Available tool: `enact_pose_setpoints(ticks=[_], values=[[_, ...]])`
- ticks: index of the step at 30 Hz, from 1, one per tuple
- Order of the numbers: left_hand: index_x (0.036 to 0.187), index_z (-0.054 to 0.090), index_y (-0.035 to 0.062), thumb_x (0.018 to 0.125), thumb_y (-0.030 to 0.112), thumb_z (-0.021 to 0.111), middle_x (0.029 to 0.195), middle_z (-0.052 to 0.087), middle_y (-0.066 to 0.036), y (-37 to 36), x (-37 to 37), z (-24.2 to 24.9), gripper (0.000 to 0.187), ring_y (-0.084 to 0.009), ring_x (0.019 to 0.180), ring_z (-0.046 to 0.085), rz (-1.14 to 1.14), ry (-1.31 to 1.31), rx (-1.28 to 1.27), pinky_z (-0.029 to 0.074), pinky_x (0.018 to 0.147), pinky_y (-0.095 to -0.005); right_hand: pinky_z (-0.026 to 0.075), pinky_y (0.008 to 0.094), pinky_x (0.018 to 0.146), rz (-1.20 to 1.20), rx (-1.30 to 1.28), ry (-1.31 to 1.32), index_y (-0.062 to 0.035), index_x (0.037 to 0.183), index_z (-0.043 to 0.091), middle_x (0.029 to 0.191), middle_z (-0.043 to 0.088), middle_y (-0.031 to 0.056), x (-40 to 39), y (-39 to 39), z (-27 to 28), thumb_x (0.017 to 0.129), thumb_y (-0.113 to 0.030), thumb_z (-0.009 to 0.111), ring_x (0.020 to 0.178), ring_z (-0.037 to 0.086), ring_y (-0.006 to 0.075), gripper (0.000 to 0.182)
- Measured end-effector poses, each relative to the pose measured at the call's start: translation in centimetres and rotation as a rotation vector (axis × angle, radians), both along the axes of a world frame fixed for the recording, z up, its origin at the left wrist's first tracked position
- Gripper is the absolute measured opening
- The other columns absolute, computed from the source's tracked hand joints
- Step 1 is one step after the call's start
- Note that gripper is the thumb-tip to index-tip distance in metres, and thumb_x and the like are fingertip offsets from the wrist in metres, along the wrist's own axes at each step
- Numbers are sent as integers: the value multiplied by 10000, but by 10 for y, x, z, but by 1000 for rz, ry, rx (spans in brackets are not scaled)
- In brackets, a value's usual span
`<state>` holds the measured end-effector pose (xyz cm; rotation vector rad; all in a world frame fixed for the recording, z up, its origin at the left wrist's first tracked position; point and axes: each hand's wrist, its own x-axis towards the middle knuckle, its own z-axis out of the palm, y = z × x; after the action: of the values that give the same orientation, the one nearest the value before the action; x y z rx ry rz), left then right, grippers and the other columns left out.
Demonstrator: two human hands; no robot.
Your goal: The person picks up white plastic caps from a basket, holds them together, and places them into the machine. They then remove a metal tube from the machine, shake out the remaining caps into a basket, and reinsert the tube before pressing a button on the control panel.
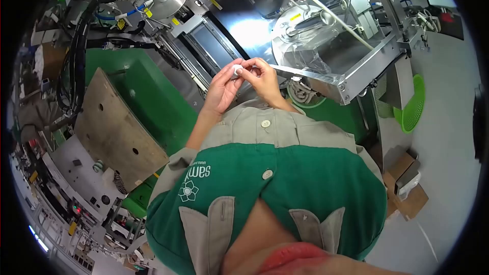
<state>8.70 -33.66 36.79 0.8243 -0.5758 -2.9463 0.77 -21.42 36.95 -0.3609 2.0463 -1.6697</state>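
Note:
Both of my hands meet in front of my chest, at the edge of the machine. Between their fingertips is a small white round piece (237, 72), too small to name more exactly. My left hand (222, 90) is turned palm up, its fingers closed around the piece from the left. From the right, my right hand (262, 78) pinches the same piece between thumb and fingers. Part of the piece is hidden by the fingers.
A metal frame (351, 79) juts out on the right, near a clear plastic bag (310, 53). Below it sits a basket with grey cloth (301, 93). On the left, a board with holes (114, 127) leans over a green surface (153, 86). A cardboard box (407, 193) lies lower right.

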Motion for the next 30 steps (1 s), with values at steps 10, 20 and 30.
enact_pose_setpoints(ticks=[10,20,30], values=[[1063,536,-18,891,58,587,984,614,-91,-6,1,-10,195,-161,917,625,-47,-177,-207,555,824,-285,408,153,631,36,-89,-379,-15,991,649,811,624,0,-7,9,5,783,-121,727,720,538,29,246],[1073,549,-42,865,15,598,978,611,-112,-12,3,-5,220,-162,900,632,-96,-121,-200,562,834,-282,444,178,694,-83,-206,-513,0,1001,617,840,647,42,-8,13,8,818,-105,692,794,585,63,224],[1001,569,-34,831,20,656,904,627,-99,7,13,-6,198,-138,792,649,-146,-193,-360,579,730,-215,462,240,729,154,-101,-223,-23,962,682,908,619,75,6,35,-13,823,-155,681,839,583,122,192]])
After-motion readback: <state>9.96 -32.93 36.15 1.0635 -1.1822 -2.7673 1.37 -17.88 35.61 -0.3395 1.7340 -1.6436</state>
